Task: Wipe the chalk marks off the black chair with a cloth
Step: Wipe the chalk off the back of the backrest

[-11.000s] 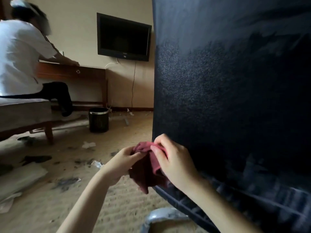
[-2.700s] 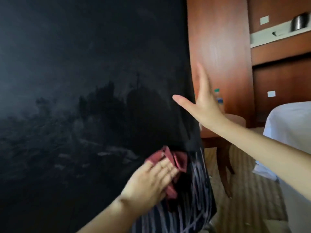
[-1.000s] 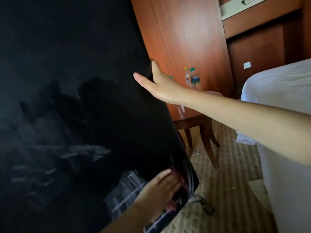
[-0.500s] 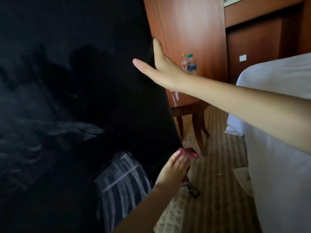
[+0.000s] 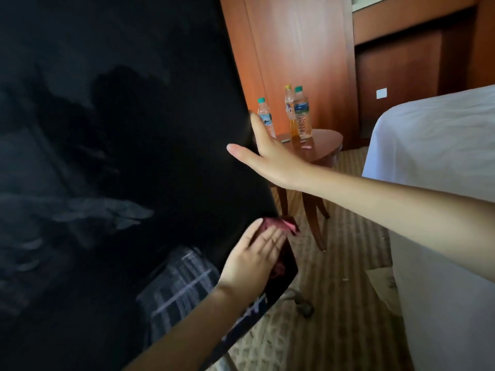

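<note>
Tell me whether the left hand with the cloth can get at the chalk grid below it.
Probably yes: the left hand presses the cloth flat on the black chair, and the chalk grid lies uncovered just below-left.

— What's different from half a second ago?
— The left hand (image 5: pixel 255 259) has slid back from the chair's (image 5: pixel 120 129) right edge onto its dark surface, palm flat on the cloth (image 5: pixel 284 226).
— The right hand (image 5: pixel 267 156)?
— Lower on that edge.

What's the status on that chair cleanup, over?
Left hand presses red cloth flat on black chair. Right hand braces its edge. Chalk marks remain. Nothing obstructing.
</note>
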Motion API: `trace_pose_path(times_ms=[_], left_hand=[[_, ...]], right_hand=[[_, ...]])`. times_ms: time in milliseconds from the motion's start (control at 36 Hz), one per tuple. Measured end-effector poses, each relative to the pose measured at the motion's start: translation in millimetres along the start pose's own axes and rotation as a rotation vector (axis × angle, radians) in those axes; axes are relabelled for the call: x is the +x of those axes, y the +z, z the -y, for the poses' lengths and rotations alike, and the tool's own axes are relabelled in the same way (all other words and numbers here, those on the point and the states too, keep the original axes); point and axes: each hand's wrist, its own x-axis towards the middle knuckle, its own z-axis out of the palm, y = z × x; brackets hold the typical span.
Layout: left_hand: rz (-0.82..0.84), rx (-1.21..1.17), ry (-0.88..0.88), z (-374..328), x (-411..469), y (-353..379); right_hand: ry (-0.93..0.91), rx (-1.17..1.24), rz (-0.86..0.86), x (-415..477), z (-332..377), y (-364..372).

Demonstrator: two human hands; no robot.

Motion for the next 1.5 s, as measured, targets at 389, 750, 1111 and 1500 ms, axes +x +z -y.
trace_pose_path(times_ms=[389,750,1111,1500], left_hand=[[-0.054,-0.18,-0.102,-58.6,-29.2,52.9],[-0.062,-0.274,-0.145,-30.8,-81.6,59.5],[-0.292,-0.148,-0.608,39.5,-100.1,32.8],[0.177,-0.034,0.089,-35.7,-128.7,75.5]], right_hand=[[0.024,0.026,-0.142,-23.2,-0.5,27.7],[0.012,-0.012,-0.153,-41.2,-30.0,47.6],[0.064,0.003,-0.172,-43.0,-31.4,52.3],[-0.059,-0.236,-0.201,-69.5,-26.3,74.3]])
